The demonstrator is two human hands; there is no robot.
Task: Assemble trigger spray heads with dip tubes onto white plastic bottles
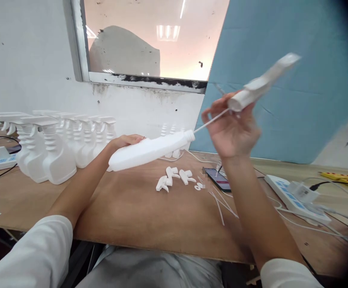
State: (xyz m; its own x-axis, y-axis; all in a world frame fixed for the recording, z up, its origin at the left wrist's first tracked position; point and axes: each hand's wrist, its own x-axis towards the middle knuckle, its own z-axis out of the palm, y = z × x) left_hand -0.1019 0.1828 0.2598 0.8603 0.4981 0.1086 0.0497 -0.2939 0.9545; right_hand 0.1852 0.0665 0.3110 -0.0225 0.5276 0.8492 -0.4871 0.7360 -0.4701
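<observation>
My left hand (129, 141) grips a white plastic spray bottle (153, 151), tilted nearly flat with its neck to the right. Raised at the right, my right hand (234, 128) is closed around a white trigger sprayer head (258, 86), slightly blurred. A thin white dip tube (211, 121) runs from the sprayer head to the bottle's mouth, its lower end at or inside the opening. The head itself is well apart from the neck. On the table below lie several loose trigger sprayer heads (171, 172), small white rings (198, 186) and loose dip tubes (219, 206).
Several white bottles with sprayers fitted (57, 156) stand at the left of the wooden table (126, 216). More bottles (174, 153) stand behind the held one. A phone (219, 179) and a power strip (294, 198) with cables lie right; another power strip (1, 160) lies left.
</observation>
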